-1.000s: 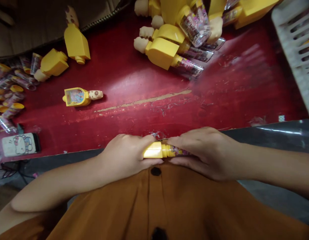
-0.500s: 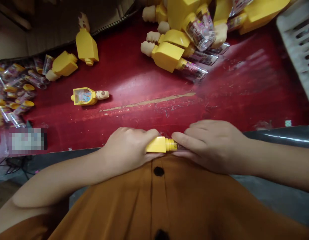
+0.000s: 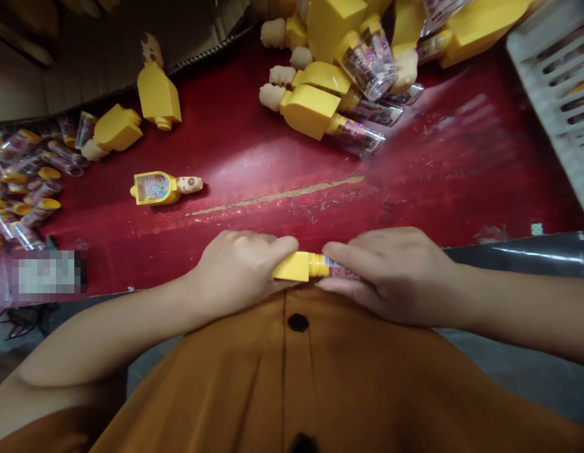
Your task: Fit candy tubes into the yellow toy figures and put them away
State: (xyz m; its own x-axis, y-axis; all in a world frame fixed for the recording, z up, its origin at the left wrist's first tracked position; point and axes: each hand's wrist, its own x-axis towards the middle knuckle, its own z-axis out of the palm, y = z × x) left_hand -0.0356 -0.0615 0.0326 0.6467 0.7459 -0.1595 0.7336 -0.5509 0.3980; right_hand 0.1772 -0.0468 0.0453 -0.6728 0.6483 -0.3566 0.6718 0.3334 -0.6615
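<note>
Close to my body at the table's front edge, my left hand (image 3: 247, 267) is closed around a yellow plastic toy body (image 3: 292, 267), whose left part is hidden by the fingers. My right hand (image 3: 391, 270) grips a clear printed tube (image 3: 342, 269) with a yellow collar. The tube's collar meets the neck of the toy body, and both lie in one line. Whether they are fully joined I cannot tell. Beyond my left hand, a yellow toy with a clear window (image 3: 153, 188) and a spotted figure top lies on its back.
On the red table (image 3: 254, 157) lie two more yellow toy bodies (image 3: 158, 94) at the left. A heap of printed tubes (image 3: 28, 163) is at the far left. Assembled yellow toys with tubes (image 3: 311, 110) are piled at the back, beside a white plastic basket (image 3: 551, 82).
My right hand's fingers have loosened and shifted on the tube, so more of its print shows. The toy body stays in my left hand. The whole view has shifted slightly.
</note>
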